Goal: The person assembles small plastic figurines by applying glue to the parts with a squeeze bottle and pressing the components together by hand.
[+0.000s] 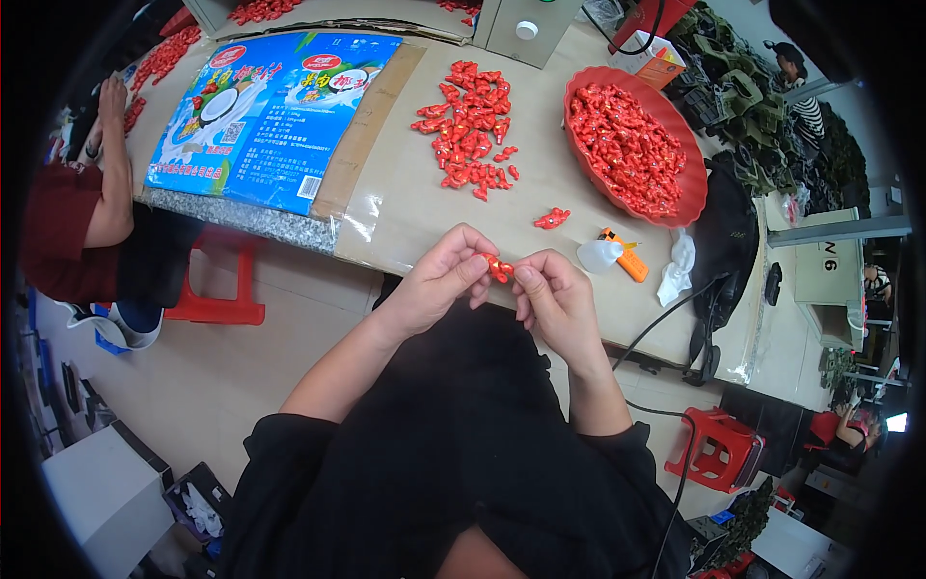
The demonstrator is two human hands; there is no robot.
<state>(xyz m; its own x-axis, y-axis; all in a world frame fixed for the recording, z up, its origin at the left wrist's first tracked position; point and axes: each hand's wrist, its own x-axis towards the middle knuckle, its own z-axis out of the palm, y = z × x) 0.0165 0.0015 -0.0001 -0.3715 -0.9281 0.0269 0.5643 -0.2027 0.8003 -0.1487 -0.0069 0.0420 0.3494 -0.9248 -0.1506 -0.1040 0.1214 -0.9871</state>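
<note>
Between my two hands, at the near edge of the table, is a small glossy red figurine (499,269) with gold spots. My left hand (436,282) pinches its left end between thumb and forefinger. On the other end, the thumb and fingertips of my right hand (563,301) are closed. Fingers cover part of the piece, so its full shape cannot be made out. A similar red piece (552,219) lies alone just beyond my right hand. Farther back, a loose pile of red figurines (473,130) is spread on the table. A red scalloped bowl (696,198) heaped with more stands to its right.
An orange cutter-like tool (629,261), a small white bottle (599,255) and crumpled tissue (678,270) lie right of my hands. A black bag (730,232) and cable occupy the table's right end. Blue printed cardboard (280,116) covers the left side; another person's arm (114,164) is beyond it.
</note>
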